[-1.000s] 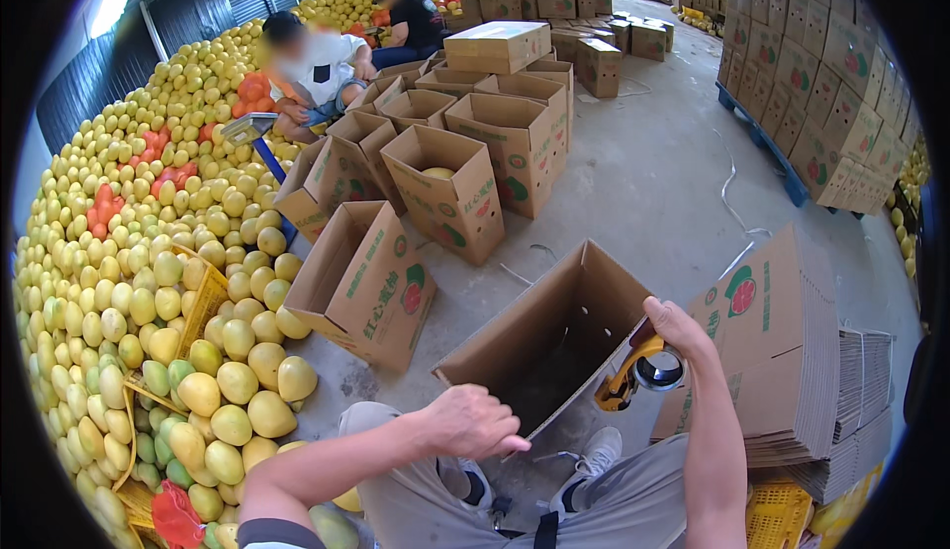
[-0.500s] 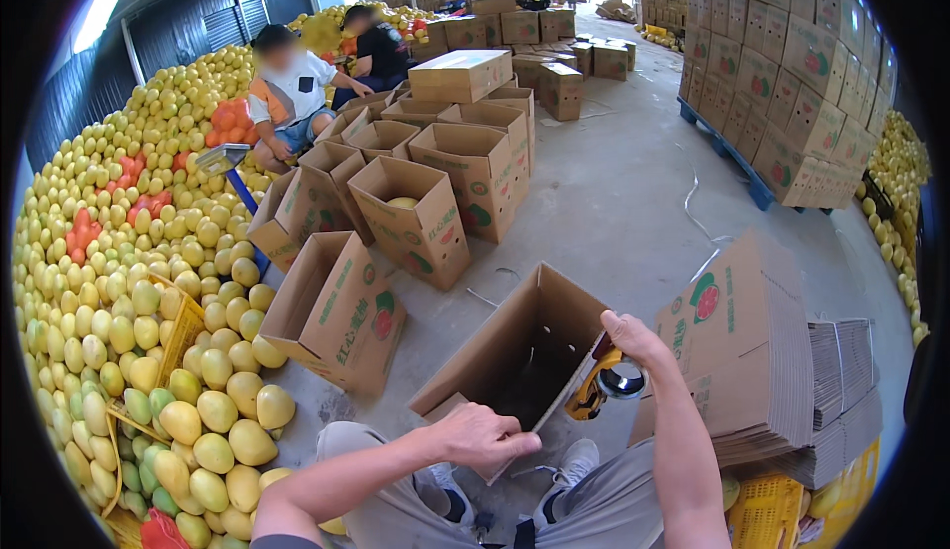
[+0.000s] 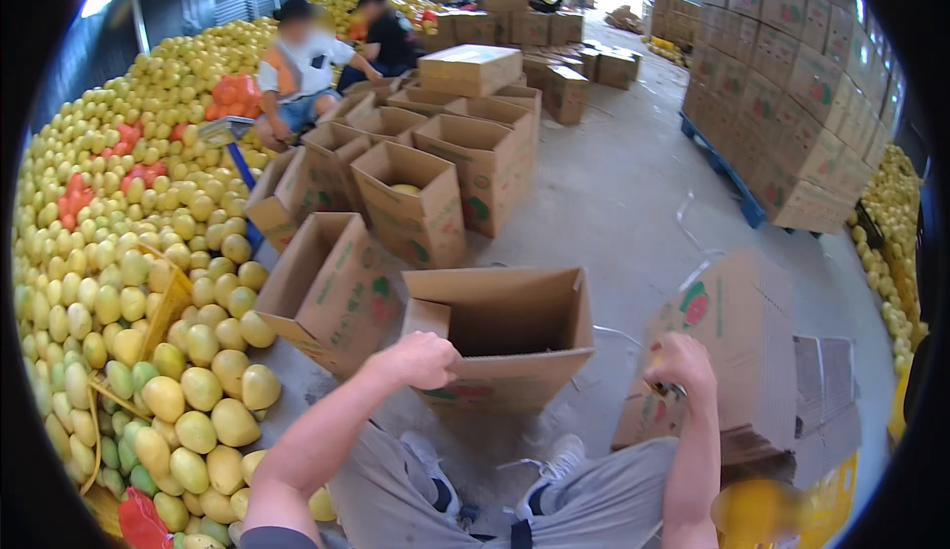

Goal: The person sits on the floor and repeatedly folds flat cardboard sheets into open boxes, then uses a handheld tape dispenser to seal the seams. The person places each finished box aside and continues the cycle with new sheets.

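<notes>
An open cardboard carton [image 3: 515,383] stands upright on the floor in front of my feet, its mouth facing up. My left hand [image 3: 424,359] is closed over its near left rim, beside a folded-in flap. To the right, my right hand [image 3: 683,363] is raised with curled fingers in front of a stack of flat cartons [image 3: 732,351]. Below its fingers shows a small dark, shiny part of the tape dispenser [image 3: 672,389]; the rest is hidden by the hand. The carton's inside is dark, and its bottom cannot be made out.
A heap of yellow pomelos [image 3: 198,391] fills the left side. Open cartons [image 3: 322,287] stand ahead, one holding a pomelo [image 3: 406,189]. Two people [image 3: 297,74] sit beyond them. Stacked cartons [image 3: 792,104] rest on a blue pallet [image 3: 727,173]. A yellow crate [image 3: 831,495] lies lower right.
The carton has turned and been set upright, its long side now facing me. My right hand has left its rim and moved right with the tape dispenser. My left hand still grips the rim.
</notes>
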`<action>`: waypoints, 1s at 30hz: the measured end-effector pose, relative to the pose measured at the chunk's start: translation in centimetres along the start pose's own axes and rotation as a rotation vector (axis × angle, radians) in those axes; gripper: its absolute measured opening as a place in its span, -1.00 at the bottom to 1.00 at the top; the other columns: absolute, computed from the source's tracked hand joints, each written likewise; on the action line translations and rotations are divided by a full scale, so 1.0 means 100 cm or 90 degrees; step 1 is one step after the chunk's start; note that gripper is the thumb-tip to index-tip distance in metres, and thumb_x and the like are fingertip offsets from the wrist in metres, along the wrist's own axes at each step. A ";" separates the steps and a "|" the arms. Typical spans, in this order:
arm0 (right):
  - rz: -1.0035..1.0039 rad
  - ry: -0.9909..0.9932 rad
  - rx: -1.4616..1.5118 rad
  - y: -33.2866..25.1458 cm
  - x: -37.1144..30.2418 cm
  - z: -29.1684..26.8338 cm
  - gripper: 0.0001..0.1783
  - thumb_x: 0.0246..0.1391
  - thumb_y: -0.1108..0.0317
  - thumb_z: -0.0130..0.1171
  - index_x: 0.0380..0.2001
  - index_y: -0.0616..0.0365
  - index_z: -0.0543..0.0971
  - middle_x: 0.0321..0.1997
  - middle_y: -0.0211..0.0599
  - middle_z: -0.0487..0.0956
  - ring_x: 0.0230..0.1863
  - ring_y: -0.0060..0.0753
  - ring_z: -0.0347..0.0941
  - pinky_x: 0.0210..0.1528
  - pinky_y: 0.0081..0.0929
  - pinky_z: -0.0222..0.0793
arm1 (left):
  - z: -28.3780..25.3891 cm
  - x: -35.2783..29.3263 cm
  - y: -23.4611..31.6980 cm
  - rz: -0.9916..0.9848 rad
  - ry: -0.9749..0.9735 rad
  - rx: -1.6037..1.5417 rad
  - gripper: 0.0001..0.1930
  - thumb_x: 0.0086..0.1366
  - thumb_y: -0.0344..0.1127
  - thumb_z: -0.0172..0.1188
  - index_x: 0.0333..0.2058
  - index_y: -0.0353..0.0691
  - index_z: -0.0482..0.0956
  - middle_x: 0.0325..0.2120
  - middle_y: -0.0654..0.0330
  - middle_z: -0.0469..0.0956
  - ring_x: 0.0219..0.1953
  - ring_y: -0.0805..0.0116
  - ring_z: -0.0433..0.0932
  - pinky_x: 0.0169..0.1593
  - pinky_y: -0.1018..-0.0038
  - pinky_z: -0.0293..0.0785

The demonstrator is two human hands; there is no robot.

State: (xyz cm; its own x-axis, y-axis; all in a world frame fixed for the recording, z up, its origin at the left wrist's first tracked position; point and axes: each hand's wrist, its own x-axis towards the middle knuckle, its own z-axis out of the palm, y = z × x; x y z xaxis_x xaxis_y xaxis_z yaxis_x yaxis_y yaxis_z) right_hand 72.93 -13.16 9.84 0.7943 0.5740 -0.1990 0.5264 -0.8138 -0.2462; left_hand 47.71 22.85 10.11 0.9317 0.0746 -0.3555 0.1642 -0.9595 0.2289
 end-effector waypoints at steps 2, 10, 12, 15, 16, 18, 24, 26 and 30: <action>0.037 0.075 0.066 -0.013 -0.010 -0.032 -0.24 -0.26 0.07 0.54 0.04 0.27 0.67 -0.14 -0.07 0.72 -0.05 -0.31 0.67 0.09 -0.40 0.52 | -0.001 0.009 -0.014 0.087 -0.044 0.002 -0.69 0.27 -0.16 0.27 -0.08 -0.14 0.75 -0.25 -0.13 0.70 -0.10 -0.15 0.66 0.03 0.08 0.56; -0.135 0.532 0.508 0.001 -0.047 -0.051 -0.22 -0.13 0.53 0.19 0.27 0.44 0.36 -0.05 -0.15 0.60 0.04 -0.33 0.61 0.16 -0.46 0.50 | 0.006 -0.018 0.028 0.042 -0.045 -0.032 -0.61 0.32 0.06 0.26 -0.23 -0.17 0.79 -0.48 -0.08 0.68 -0.32 -0.13 0.68 -0.10 0.09 0.59; -0.165 0.425 0.824 -0.002 -0.029 -0.032 -0.31 -0.19 0.61 0.01 0.17 0.41 0.41 -0.25 -0.29 0.51 -0.19 -0.44 0.57 0.09 -0.36 0.59 | 0.013 -0.020 0.030 0.009 -0.004 -0.040 -0.39 0.34 0.29 0.16 -0.44 -0.21 0.78 -0.55 -0.12 0.66 -0.39 -0.15 0.68 -0.17 0.08 0.61; -0.167 0.260 1.115 -0.023 0.007 0.019 -0.28 -0.34 0.63 -0.08 0.09 0.39 0.44 -0.38 -0.37 0.42 -0.38 -0.50 0.46 0.05 -0.21 0.66 | 0.012 -0.021 0.033 -0.009 0.010 -0.017 -0.21 0.33 0.45 0.03 -0.54 -0.26 0.75 -0.61 -0.13 0.63 -0.44 -0.13 0.68 -0.22 0.09 0.61; -0.141 0.146 1.116 -0.031 0.018 0.038 -0.27 -0.37 0.64 -0.08 0.08 0.41 0.43 -0.39 -0.38 0.42 -0.37 -0.48 0.46 0.09 -0.14 0.64 | 0.014 -0.021 0.033 -0.005 0.019 -0.013 -0.16 0.32 0.49 -0.01 -0.57 -0.28 0.74 -0.63 -0.13 0.62 -0.45 -0.12 0.68 -0.23 0.10 0.61; -0.179 -0.073 1.013 -0.063 0.040 0.078 -0.27 -0.37 0.61 0.05 0.08 0.31 0.47 -0.30 -0.34 0.53 -0.24 -0.48 0.51 0.06 -0.32 0.56 | 0.016 -0.020 0.031 -0.007 0.027 -0.006 -0.09 0.32 0.55 -0.08 -0.59 -0.30 0.73 -0.65 -0.13 0.61 -0.46 -0.11 0.68 -0.25 0.11 0.61; -0.340 -0.208 0.448 -0.111 0.074 0.086 -0.40 -0.27 0.40 0.17 -0.01 0.31 0.54 -0.13 -0.23 0.61 -0.08 -0.34 0.54 0.08 -0.43 0.44 | 0.018 -0.015 0.028 0.002 0.184 0.018 -0.16 0.23 0.53 0.09 -0.70 -0.27 0.60 -0.71 -0.01 0.56 -0.56 0.00 0.61 -0.32 0.17 0.55; -0.268 -0.222 0.868 -0.109 0.077 0.073 -0.49 -0.20 0.53 0.08 -0.05 0.32 0.54 -0.21 -0.26 0.64 -0.16 -0.42 0.61 -0.01 -0.46 0.47 | 0.033 -0.008 0.015 0.045 0.447 0.035 -0.22 0.16 0.49 0.23 -0.75 -0.22 0.51 -0.74 0.07 0.51 -0.59 0.07 0.56 -0.33 0.20 0.52; -0.386 0.058 1.125 -0.128 0.097 0.021 -0.79 -0.19 0.46 0.02 -0.40 0.27 0.51 -0.49 -0.33 0.48 -0.44 -0.44 0.44 0.03 -0.31 0.48 | 0.060 0.025 -0.004 -0.006 0.686 -0.007 -0.46 -0.01 0.13 0.53 -0.35 -0.22 0.55 -0.20 0.02 0.50 -0.04 0.02 0.48 0.10 0.09 0.38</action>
State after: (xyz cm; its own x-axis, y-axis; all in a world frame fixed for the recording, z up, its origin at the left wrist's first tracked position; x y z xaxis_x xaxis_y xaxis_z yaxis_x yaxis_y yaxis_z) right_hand 73.27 3.06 9.08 0.6868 0.6572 0.3105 -0.1280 0.5299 -0.8384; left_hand 48.06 21.77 3.74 0.7249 0.2865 0.6265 0.1707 -0.9557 0.2396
